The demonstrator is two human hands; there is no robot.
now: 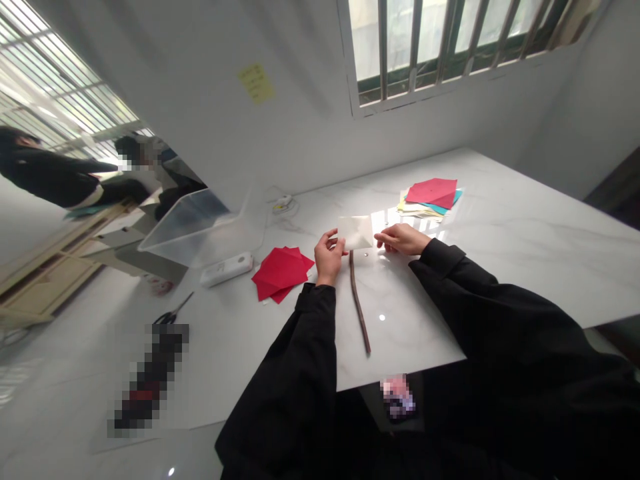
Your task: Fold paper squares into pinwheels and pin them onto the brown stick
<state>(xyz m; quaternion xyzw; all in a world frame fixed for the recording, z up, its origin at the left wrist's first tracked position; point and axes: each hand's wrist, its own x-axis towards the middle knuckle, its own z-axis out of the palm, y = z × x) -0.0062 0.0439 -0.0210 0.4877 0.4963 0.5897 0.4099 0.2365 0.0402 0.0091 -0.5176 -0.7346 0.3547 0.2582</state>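
Observation:
A white sheet of paper [356, 231] is held up between both hands above the white marble table [500, 267]. My left hand [329, 257] pinches its left edge with thumb and fingers. At the sheet's right edge, my right hand [401, 239] pinches it too. A thin brown stick [359, 301] lies on the table just below the sheet, running toward me. Folded red paper [281, 271] lies left of my left hand.
A stack of coloured sheets with a red one on top [431, 197] lies at the back right. A clear plastic bin [193, 227], a white power strip [227, 269] and scissors [173, 311] sit at the left. Other people [55, 175] are far left.

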